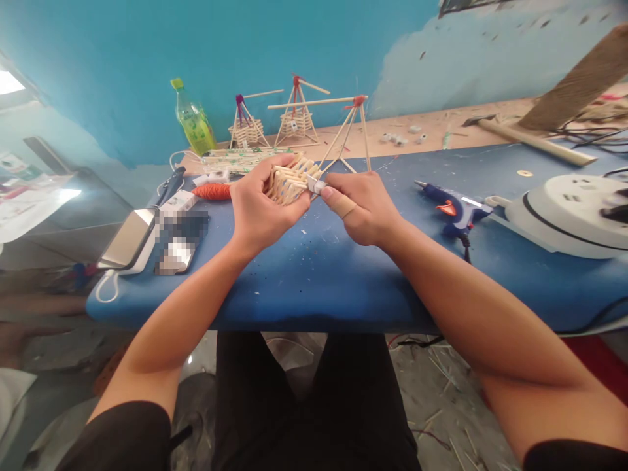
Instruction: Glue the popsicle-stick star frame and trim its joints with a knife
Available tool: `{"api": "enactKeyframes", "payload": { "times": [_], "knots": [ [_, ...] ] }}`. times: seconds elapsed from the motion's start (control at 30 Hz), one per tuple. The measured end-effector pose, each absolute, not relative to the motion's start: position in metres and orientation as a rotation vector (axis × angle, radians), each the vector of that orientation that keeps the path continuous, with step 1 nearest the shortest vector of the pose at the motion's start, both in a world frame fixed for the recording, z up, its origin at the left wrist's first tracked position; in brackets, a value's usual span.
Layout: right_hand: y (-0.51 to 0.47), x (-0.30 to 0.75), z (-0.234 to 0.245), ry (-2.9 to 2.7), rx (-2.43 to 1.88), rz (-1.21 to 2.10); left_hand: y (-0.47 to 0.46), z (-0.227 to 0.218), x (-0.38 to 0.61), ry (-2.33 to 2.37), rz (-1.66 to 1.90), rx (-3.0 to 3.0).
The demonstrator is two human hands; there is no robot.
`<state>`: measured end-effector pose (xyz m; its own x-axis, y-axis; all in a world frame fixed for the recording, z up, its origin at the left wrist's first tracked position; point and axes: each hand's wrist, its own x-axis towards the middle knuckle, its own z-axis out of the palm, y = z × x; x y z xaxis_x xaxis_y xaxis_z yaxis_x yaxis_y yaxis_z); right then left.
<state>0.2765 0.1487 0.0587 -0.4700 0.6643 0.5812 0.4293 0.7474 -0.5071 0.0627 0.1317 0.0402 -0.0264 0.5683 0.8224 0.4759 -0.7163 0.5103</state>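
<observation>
My left hand point(265, 199) is wrapped round a small basket of stacked wooden sticks point(289, 180), held tilted above the blue table. Between the thumb and fingers of my right hand point(360, 206) is a small white block point(315, 185), which meets the near right end of the basket. A tan band circles one right finger. Just behind my hands stands a stick tripod point(360, 102) bound at the top with red thread, a long stick reaching out from it. Orange-red thread point(213, 191) lies wound beside my left hand.
Two finished-looking stick stands point(296, 98) and a green-capped bottle point(193, 118) stand along the wall. On the right lie a blue glue gun point(454, 206), a white power strip reel point(564, 212) and a hammer point(534, 140). Phones point(128, 239) rest at the left edge.
</observation>
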Motion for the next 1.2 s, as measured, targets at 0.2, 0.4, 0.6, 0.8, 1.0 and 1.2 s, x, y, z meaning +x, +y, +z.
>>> {"api": "enactKeyframes", "payload": {
  "times": [0.2, 0.4, 0.6, 0.8, 1.0, 1.2],
  "knots": [
    [0.147, 0.276, 0.061, -2.148, -0.839, 0.387, 0.132, 0.040, 0.060, 1.183, 1.818, 2.152],
    [0.147, 0.277, 0.062, -2.158, -0.830, 0.399, 0.131, 0.041, 0.059, 1.170, 1.810, 2.155],
    [0.147, 0.277, 0.062, -2.154, -0.836, 0.400, 0.131, 0.042, 0.059, 1.152, 1.831, 2.160],
    [0.147, 0.277, 0.062, -2.153, -0.860, 0.384, 0.132, 0.042, 0.059, 1.146, 1.817, 2.136],
    [0.145, 0.278, 0.065, -2.116, -0.990, 0.344, 0.132, 0.046, 0.059, 1.171, 1.747, 2.053],
    [0.143, 0.279, 0.066, -2.081, -1.039, 0.344, 0.131, 0.051, 0.059, 1.184, 1.763, 2.034]
  ]
}}
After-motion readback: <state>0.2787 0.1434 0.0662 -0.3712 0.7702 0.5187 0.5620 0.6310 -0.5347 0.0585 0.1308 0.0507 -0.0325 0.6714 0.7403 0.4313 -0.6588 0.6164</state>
